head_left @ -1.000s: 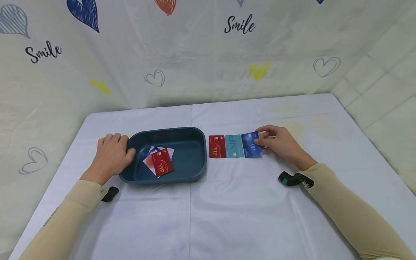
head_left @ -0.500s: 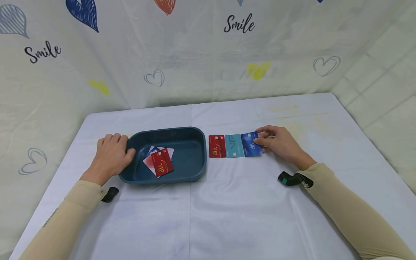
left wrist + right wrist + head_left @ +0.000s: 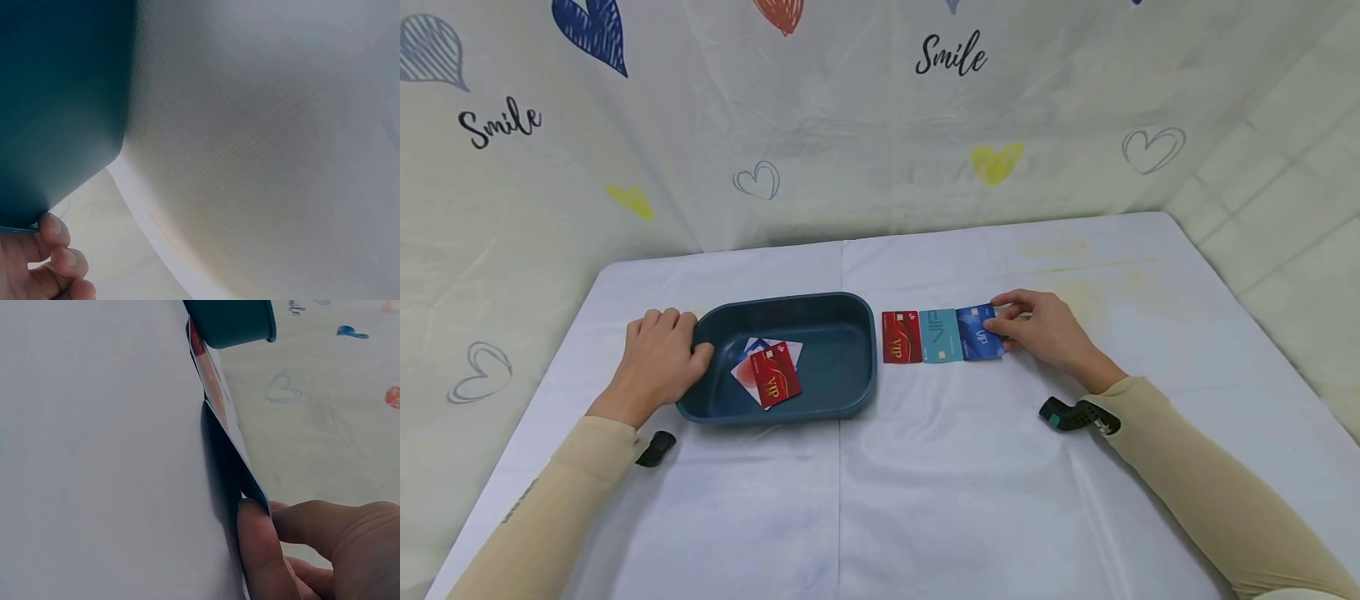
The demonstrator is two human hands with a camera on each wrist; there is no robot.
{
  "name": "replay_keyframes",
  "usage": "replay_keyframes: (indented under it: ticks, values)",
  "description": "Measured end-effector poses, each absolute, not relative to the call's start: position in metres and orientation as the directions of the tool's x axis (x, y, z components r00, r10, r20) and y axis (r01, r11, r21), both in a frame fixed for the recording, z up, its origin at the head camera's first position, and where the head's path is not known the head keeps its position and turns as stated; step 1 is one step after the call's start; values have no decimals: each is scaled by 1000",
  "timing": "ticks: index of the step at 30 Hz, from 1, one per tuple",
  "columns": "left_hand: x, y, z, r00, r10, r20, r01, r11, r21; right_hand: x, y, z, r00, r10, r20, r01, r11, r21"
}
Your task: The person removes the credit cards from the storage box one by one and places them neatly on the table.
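Observation:
My left hand (image 3: 658,358) grips the left rim of a dark teal plastic tray (image 3: 838,358); in the left wrist view its curled fingers (image 3: 69,261) are at the tray's edge. To the right of the tray, a red VIP card (image 3: 901,337), a light teal VIP card (image 3: 940,337) and a blue VIP card (image 3: 973,337) form a row. The right hand (image 3: 1052,333) pinches the blue card by its right edge between thumb and fingers. In the right wrist view that card's held edge (image 3: 256,487) is tilted up from the cloth.
Inside the tray, another red VIP card (image 3: 777,375) lies on a small pile with white and blue cards under it. A white cloth (image 3: 940,483) covers the table. Behind stands a pale curtain (image 3: 850,108) with hearts and "Smile" lettering.
The blue card and my right fingertips have shifted very slightly left. My left hand, the tray and the other cards stay where they were.

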State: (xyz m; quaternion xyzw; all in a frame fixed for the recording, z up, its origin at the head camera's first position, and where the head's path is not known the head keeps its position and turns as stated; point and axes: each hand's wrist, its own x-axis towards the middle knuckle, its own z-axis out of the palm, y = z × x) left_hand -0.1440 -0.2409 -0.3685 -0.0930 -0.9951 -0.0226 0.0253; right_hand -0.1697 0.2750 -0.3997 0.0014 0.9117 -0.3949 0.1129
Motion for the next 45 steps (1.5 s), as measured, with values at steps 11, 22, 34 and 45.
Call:
replay_keyframes:
  ticks: [11,22,34,45]
  values:
    - [-144,-241,-370,-982,179,60,182,983,41,-169,277,-398,-987,-92,-134,21,746,-666]
    - [-143,-241,-370,-982,180,60,183,982,42,-167,275,-396,-988,-111,-108,-16,764,-645]
    - [-143,-241,-370,-982,177,63,180,983,40,-166,277,-393,-987,-101,-124,4,760,-650]
    - [-143,-242,-370,-980,182,75,185,982,41,-166,280,-392,-990,-109,-89,-25,760,-649]
